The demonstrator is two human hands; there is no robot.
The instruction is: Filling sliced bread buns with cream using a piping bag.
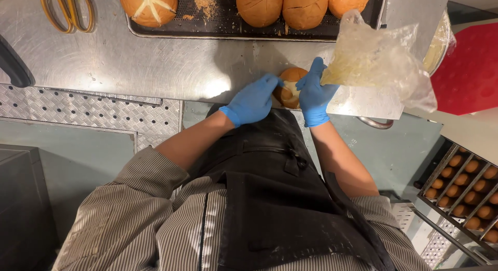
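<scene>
Holding cut bun at near edge of steel worktop: our left hand curled against its side, steadying; our right hand gripping piping bag, tip at the split. Baking tray behind keeps remaining buns within reach.

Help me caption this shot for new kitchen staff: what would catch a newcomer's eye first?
Two blue-gloved hands meet at the steel counter's near edge: the left hand steadies a cut bun, and the right hand grips a clear piping bag over it. Behind them, a dark tray holds more round buns, and yellow-handled scissors lie at far left.
</scene>
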